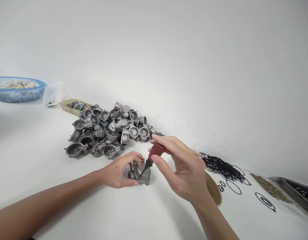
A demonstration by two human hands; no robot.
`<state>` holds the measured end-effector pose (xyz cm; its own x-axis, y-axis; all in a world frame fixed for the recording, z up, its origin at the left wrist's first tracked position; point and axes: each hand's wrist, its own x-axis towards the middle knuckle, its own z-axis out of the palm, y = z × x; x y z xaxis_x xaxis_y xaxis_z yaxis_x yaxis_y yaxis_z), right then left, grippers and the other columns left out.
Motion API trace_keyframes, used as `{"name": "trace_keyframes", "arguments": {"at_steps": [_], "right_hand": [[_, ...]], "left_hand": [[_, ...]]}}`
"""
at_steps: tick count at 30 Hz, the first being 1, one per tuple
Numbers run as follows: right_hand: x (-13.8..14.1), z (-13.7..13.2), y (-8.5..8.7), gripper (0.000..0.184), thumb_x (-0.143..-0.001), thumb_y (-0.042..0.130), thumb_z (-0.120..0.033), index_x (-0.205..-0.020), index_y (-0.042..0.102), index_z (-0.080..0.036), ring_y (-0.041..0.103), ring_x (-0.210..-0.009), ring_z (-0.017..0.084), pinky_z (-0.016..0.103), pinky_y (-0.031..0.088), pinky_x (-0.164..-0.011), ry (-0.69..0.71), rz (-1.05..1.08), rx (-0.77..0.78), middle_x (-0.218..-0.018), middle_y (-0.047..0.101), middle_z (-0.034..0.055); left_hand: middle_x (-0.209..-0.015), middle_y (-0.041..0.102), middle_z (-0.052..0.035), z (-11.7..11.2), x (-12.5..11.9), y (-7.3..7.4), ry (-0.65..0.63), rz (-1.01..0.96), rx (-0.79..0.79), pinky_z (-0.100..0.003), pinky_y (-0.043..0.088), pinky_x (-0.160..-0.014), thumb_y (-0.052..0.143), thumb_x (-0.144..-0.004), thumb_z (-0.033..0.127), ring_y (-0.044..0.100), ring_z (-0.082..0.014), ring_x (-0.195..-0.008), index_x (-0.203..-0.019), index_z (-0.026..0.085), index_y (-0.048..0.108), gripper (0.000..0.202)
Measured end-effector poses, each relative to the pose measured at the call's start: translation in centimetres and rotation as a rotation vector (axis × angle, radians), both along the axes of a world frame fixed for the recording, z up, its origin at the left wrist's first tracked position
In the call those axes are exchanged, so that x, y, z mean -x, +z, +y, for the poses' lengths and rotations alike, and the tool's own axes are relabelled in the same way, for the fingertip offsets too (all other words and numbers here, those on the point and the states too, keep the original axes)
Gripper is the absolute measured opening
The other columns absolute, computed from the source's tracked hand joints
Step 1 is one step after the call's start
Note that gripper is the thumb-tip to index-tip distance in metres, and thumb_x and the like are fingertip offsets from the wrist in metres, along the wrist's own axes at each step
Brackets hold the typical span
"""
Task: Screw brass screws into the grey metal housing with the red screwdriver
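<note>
My left hand [122, 170] is closed around the side of a grey metal carburetor [144, 173] that rests on the white table. In my right hand [181, 166] is a screwdriver [157, 151] with a red ribbed handle and a dark shaft. It slants down to the left, and its tip meets the near edge of the carburetor, close to my left thumb. Whether a screw sits under the tip is too small to tell. Just beyond my hands lies a heap of similar grey carburetor bodies [110, 150], many with their round hollow side showing.
Behind the heap stand a yellowish tray [66, 108] of metal parts, a white translucent bin [56, 93] and a blue basket [18, 96]. To the right lie black rubber rings [222, 168], small brass-coloured pieces [270, 188], a dark tray [289, 183] and a tan container [214, 190] partly behind my wrist.
</note>
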<state>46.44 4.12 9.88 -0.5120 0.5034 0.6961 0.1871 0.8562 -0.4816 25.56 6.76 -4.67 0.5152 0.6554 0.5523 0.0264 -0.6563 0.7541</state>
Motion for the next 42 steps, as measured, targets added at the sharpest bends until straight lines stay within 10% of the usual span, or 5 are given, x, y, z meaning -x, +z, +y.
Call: {"name": "trace_keyframes", "arguments": {"at_steps": [23, 38, 42], "right_hand": [[-0.47, -0.16, 0.6, 0.056, -0.099, 0.066, -0.009, -0.147, 0.062, -0.038, 0.072, -0.092, 0.024, 0.049, 0.064, -0.081, 0.088, -0.071, 0.016, -0.11, 0.075, 0.0052], [-0.21, -0.37, 0.3, 0.052, -0.092, 0.08, -0.014, -0.139, 0.069, -0.032, 0.07, -0.087, 0.02, 0.041, 0.062, -0.079, -0.202, -0.068, -0.125, -0.096, 0.072, 0.0011], [-0.19, -0.37, 0.31, 0.056, -0.099, 0.066, -0.01, -0.15, 0.059, -0.033, 0.072, -0.094, 0.02, 0.044, 0.063, -0.086, -0.046, -0.097, -0.039, -0.113, 0.074, 0.0032]], "left_hand": [[-0.134, 0.062, -0.0108, -0.04, 0.1, 0.03, -0.011, 0.019, 0.031, -0.043, 0.051, -0.1, 0.085, -0.086, 0.033, 0.062, -0.0294, -0.117, -0.119, 0.023, 0.06, 0.042], [-0.133, 0.062, -0.01, -0.11, 0.13, 0.26, -0.024, 0.008, 0.047, -0.041, 0.051, -0.096, 0.086, -0.082, 0.022, 0.062, -0.026, -0.109, -0.113, 0.022, 0.058, 0.042], [-0.133, 0.062, -0.0094, -0.1, 0.11, 0.27, -0.024, 0.002, 0.029, -0.04, 0.051, -0.097, 0.087, -0.081, 0.019, 0.062, -0.0252, -0.109, -0.113, 0.023, 0.058, 0.043]]}}
